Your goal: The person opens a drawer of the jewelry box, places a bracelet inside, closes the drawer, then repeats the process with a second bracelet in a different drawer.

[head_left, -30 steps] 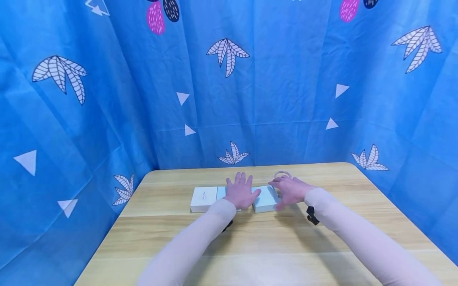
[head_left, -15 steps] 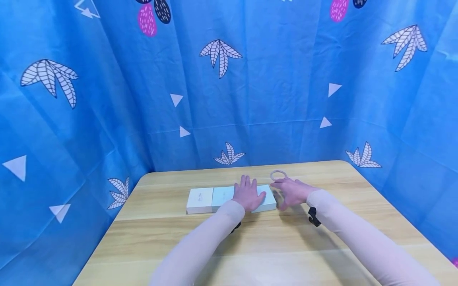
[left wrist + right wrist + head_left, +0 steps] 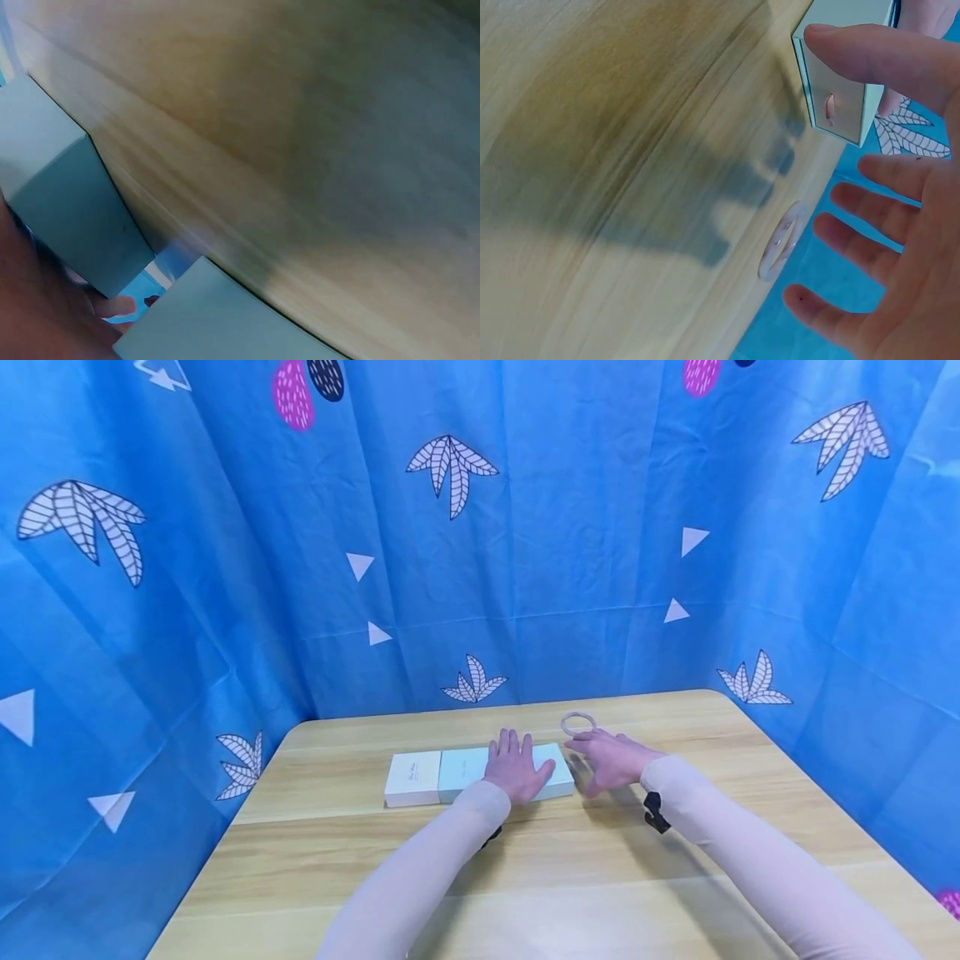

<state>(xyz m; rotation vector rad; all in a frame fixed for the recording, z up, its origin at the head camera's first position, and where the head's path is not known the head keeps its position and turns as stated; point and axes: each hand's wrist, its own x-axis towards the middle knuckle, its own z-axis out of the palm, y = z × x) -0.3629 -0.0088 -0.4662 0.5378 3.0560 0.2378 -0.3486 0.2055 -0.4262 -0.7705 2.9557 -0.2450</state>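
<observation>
Three small flat boxes lie in a row on the wooden table: a white box (image 3: 414,777) at the left, a pale blue box (image 3: 461,768) in the middle and another pale blue box (image 3: 557,772) at the right. Above the last two spreads my left hand (image 3: 517,772), fingers straight, thumb over the right box. The left wrist view shows a box end (image 3: 82,217) and a second box (image 3: 225,315) with a gap between them. Just right of the row, my right hand (image 3: 611,760) holds nothing; its thumb (image 3: 855,49) overlaps the end of the right box (image 3: 844,90) in the right wrist view.
A pale pinkish ring, like a bangle (image 3: 578,722), lies behind my right hand near the table's far edge. A small loop tab (image 3: 830,109) shows on the right box's end. The blue patterned curtain (image 3: 480,568) encloses the table (image 3: 525,893).
My left hand has shifted right along the boxes, uncovering more of the middle one. The head view has turned slightly right. My right hand stays beside the right box.
</observation>
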